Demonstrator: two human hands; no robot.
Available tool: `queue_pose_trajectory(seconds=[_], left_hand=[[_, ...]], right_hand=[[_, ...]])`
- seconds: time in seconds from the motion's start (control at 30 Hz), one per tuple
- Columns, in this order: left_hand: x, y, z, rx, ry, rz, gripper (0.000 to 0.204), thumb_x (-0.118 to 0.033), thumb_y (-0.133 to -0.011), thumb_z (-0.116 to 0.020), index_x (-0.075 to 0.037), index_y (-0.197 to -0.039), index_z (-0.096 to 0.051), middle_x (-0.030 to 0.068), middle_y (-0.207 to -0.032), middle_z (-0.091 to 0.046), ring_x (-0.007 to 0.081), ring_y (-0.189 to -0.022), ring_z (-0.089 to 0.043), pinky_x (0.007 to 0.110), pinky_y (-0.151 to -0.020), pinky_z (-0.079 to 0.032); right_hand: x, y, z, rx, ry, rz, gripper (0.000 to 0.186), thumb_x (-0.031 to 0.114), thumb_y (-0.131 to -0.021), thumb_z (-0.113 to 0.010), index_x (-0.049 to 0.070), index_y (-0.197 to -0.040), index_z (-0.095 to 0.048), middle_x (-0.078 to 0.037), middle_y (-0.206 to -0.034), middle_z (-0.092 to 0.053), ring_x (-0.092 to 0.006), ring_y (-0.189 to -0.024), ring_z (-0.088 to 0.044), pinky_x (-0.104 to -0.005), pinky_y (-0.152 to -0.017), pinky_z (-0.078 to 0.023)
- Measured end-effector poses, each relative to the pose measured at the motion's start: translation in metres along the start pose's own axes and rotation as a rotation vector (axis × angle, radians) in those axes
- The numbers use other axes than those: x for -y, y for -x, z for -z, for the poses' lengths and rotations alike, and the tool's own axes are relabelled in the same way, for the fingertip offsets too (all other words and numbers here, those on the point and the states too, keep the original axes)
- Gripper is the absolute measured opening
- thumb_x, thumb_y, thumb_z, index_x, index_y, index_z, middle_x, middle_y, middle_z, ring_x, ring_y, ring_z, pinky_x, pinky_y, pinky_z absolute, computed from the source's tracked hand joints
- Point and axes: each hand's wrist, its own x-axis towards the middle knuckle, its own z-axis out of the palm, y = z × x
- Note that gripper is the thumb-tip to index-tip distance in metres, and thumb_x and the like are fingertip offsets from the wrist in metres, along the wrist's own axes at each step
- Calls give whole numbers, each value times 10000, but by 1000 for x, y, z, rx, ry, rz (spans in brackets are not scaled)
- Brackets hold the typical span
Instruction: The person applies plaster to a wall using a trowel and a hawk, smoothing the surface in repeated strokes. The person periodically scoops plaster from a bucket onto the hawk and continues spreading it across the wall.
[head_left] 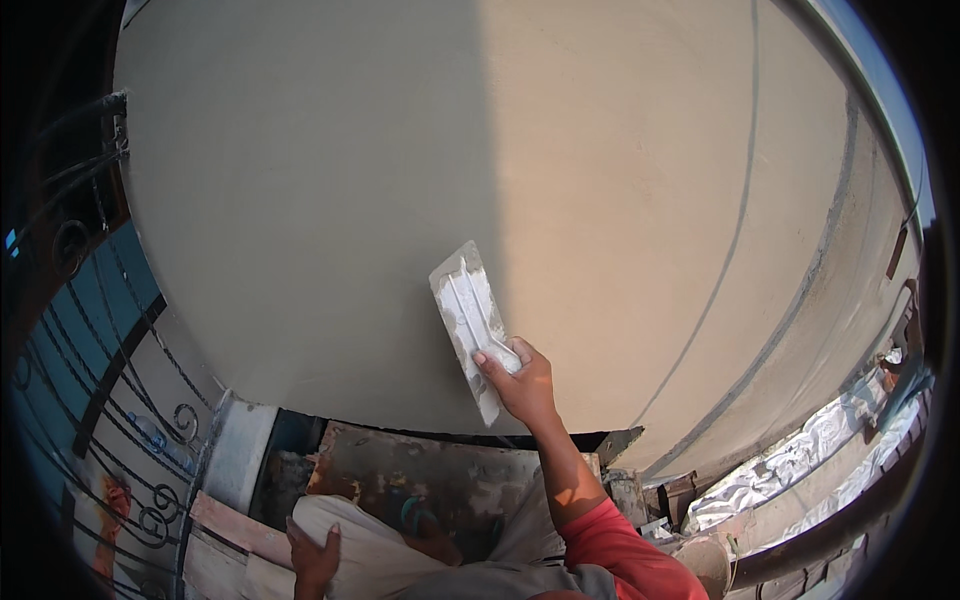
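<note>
My right hand grips the handle of a plastering trowel. The tool is whitish and smeared with plaster, its long blade tilted against or just in front of the wall; contact cannot be made out. Smooth plaster covers the wall, grey in the shaded left part and beige where sunlight falls on the right. My left hand rests on my knee in light trousers, thumb and fingers apart, holding nothing.
A dark wrought-iron railing with twisted bars runs along the left, with a plastic bottle behind it. Stained boards lie below the wall. At right are a bucket, crinkled silver sheeting and a dark pipe-like bar.
</note>
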Motion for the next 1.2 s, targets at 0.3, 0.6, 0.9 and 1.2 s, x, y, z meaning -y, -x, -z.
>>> queue_pose_trajectory(seconds=[0.3,0.6,0.9,1.2], left_hand=[[-167,-52,57,-143,-262,-686,777,-353,-1016,-630,111,-1572,-350,306,-1693,-249,506,-1542,-304,545,-1235,-315],[-476,-82,59,-596,-343,-1391,771,-435,-1077,-479,-79,-1692,-179,92,-1776,-128,312,-1634,-138,516,-1323,-147],[-509,-97,25,-668,-243,-1331,786,-448,-1084,-451,-46,-1691,-156,117,-1779,-103,324,-1639,-108,508,-1326,-128],[-506,-94,8,-724,-285,-1371,752,-393,-1099,-445,-66,-1699,-132,106,-1784,-96,313,-1641,-115,519,-1322,-153]], right_hand=[[-57,50,73,-443,-1194,-1,463,408,-1047,-526,48,-1330,-593,-100,-1189,-691,-254,-1063,-689,-426,-915,-570],[-86,88,137,-455,-1244,46,546,458,-1030,-510,94,-1432,-573,-78,-1397,-624,-298,-1299,-599,-487,-1093,-490],[-94,113,186,-505,-1231,29,535,460,-1035,-478,98,-1412,-593,-88,-1373,-643,-304,-1276,-617,-500,-1081,-498],[-107,117,177,-594,-1402,21,508,446,-991,-555,89,-1347,-621,-108,-1291,-685,-322,-1210,-652,-502,-1024,-534]])
